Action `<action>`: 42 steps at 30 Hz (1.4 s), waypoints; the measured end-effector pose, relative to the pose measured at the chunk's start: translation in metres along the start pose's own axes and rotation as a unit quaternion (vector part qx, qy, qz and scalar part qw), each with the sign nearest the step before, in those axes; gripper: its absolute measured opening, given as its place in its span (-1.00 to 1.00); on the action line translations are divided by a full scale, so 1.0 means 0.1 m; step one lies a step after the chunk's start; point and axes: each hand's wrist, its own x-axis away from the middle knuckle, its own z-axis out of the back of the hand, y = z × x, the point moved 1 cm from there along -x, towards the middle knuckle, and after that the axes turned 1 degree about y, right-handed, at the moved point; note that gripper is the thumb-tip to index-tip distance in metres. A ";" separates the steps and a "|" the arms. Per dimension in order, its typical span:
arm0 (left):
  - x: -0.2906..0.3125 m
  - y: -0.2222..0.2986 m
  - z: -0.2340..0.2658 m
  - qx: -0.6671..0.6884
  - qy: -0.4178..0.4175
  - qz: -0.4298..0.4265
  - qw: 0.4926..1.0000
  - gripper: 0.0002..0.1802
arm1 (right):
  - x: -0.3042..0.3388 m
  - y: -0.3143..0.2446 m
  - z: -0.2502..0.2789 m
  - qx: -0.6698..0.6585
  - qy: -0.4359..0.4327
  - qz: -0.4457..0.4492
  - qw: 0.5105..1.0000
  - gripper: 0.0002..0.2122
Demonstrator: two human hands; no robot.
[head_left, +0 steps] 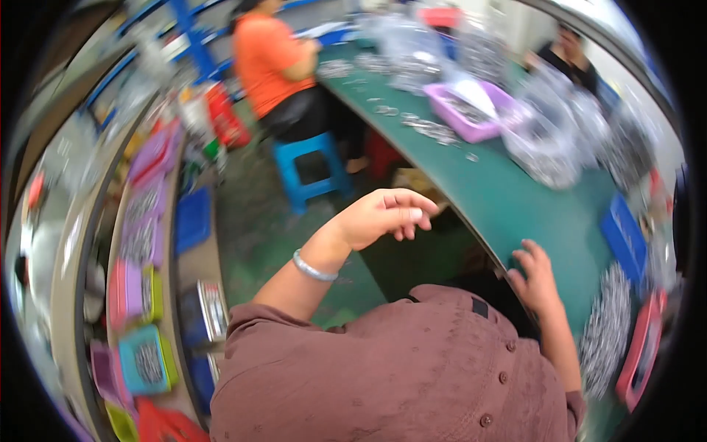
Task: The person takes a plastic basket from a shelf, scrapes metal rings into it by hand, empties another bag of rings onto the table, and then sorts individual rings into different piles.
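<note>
Two hands are showing, both holding nothing: the green counter (515,199) is stretching away beyond the right hand (536,276), which is resting open with fingers spread on its near edge. The left hand (383,215) is hovering off the counter's edge, fingers loosely curled, while a heap of small metal parts (607,328) is lying just right of the right hand.

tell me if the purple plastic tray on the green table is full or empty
Partly filled: the purple plastic tray on the green table holds small silvery metal parts and something white.

A brown buttoned shirt (412,368) and silver bracelet (313,267) beside a dark green table (508,199), a purple tray (471,110), a blue stool (309,166).
</note>
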 end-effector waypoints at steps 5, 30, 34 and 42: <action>1.07 -0.69 0.95 0.120 0.466 0.055 0.875 -0.65 | -0.71 -0.37 -0.38 0.071 -0.157 0.091 0.981 -0.29; 5.42 2.03 -1.11 -0.368 0.914 0.130 -0.107 -0.19 | -0.83 -0.32 -0.55 0.125 -0.190 0.025 0.973 -0.16; 6.09 2.02 -1.31 -0.306 0.890 0.328 -0.082 -0.36 | -1.06 -0.20 -0.69 0.104 -0.207 0.045 0.972 -0.16; 5.87 1.45 -1.38 -0.462 0.845 0.104 -0.248 -0.62 | -0.84 -0.18 -0.58 0.109 -0.166 0.070 0.978 -0.23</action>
